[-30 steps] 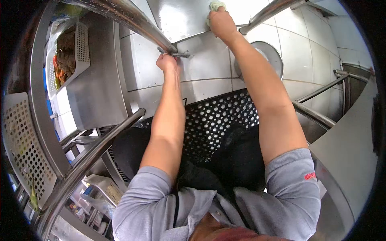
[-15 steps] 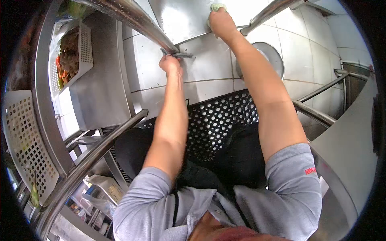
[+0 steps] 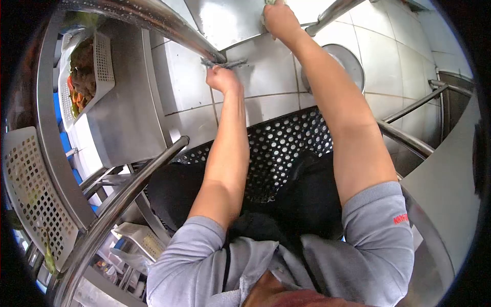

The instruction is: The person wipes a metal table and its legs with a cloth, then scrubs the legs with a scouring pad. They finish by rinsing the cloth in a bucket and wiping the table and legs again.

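Note:
My left hand (image 3: 223, 79) is closed low at the foot of a steel leg (image 3: 202, 46), against the white tiles. By its fingers lies a thin, dark grey strip (image 3: 236, 63) whose kind I cannot make out; the fingers hide part of it. My right hand (image 3: 281, 21) reaches farther forward, closed on a pale green cloth (image 3: 264, 18) over a shiny steel panel (image 3: 225, 20). Most of the cloth is covered by the hand or cut off by the frame's top edge.
A black perforated mat (image 3: 276, 148) lies below my arms. A round metal lid or pan (image 3: 343, 64) is partly behind my right forearm. On the left are a white basket (image 3: 105, 64) with vegetables, a perforated tray (image 3: 38, 189) and steel rails (image 3: 130, 192). Another rail (image 3: 409, 138) runs at right.
My right hand has moved up and slightly left with the cloth, which shows less now. My left hand has shifted slightly right at the leg's foot, and the grey strip's angle has changed.

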Demonstrator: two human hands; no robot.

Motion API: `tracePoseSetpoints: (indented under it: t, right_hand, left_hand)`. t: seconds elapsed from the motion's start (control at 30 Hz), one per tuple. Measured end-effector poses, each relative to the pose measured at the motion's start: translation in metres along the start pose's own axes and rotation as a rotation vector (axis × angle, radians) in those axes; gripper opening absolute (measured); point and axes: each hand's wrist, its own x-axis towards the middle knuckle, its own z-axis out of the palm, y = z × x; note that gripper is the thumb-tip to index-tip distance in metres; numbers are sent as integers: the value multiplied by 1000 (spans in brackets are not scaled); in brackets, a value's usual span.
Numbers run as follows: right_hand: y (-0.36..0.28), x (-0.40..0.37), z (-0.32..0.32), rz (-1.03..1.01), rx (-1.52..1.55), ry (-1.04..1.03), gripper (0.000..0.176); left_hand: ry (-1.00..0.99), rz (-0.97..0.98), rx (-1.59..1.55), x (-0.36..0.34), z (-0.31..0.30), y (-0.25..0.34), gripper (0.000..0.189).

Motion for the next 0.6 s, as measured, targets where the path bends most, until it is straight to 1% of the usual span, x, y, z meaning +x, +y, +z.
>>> tracePoseSetpoints:
  t: [0.03,0.07,0.1,0.13,0.17,0.2,0.27,0.3,0.4,0.43,0.47,0.5,0.53,0.57,0.6]
  right_hand:
    - [-2,0,-1,-21,-45,-21,21]
    - [0,3,-4,-46,-98,-36,22]
    - [1,4,-9,-70,-153,-56,22]
    - [0,1,-14,-58,-153,-94,22]
    - [-4,0,-19,-43,-146,-128,22]
    - [-7,4,-22,-24,-139,-152,22]
    - [-7,6,-20,-25,-129,-122,22]
    - [-6,3,-15,-28,-123,-117,22]
    - [-2,2,4,164,106,-99,21]
    - [0,5,-1,114,72,-150,21]
    - [1,5,-7,68,42,-204,21]
    - [1,7,-13,25,13,-250,20]
    - [-1,10,-17,-1,-57,-224,21]
    - [-5,10,-21,-24,-125,-203,21]
    - [-6,10,-22,-44,-193,-186,21]
  left_hand:
    - [9,73,118,9,1,0,16]
    - [-79,-49,118,21,1,3,16]
    - [-167,-173,119,27,-1,19,17]
    - [-249,-300,128,31,-7,27,17]
    - [-238,-196,262,39,-10,18,20]
    - [-178,-169,210,34,-8,22,20]
    - [-64,-120,106,6,3,22,20]
    - [15,-123,-276,0,9,14,20]
    - [-102,-75,22,12,1,21,20]
    - [-145,-159,-16,18,2,26,20]
    - [-204,-229,95,28,-7,25,18]
    - [-210,-248,124,30,-8,26,18]
    - [-221,-262,153,33,-4,26,17]
    - [-181,-202,108,29,-4,22,16]
    - [-141,-146,65,10,-1,24,17]
